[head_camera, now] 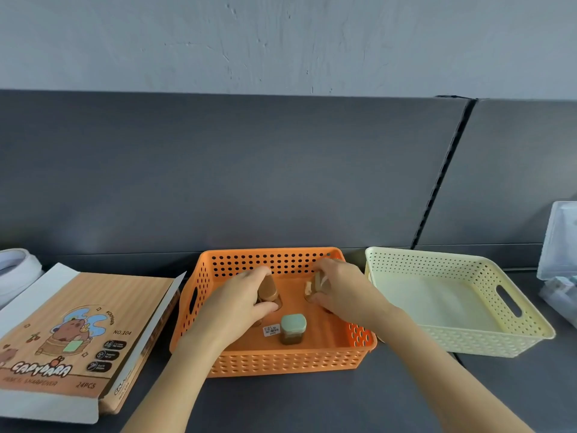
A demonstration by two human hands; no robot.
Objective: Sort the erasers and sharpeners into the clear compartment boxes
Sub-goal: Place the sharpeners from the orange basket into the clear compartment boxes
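Observation:
Both hands are inside an orange perforated basket [281,360] at the table's middle. My left hand [240,301] grips a brown sharpener [268,289] between thumb and fingers. My right hand [340,292] pinches a second small brown and cream sharpener [315,284] near the basket's back wall. A third sharpener with a pale green lid [292,329] stands upright on the basket floor toward the front, beside a white barcode sticker [271,330]. Clear plastic boxes [559,260] sit at the far right edge, partly cut off.
A pale yellow perforated basket [468,345] stands right of the orange one, with nothing in it. An orange Capybara pencil sharpener carton [78,332] lies at the left with its lid open. A white object [15,267] sits behind it. A dark panel backs the table.

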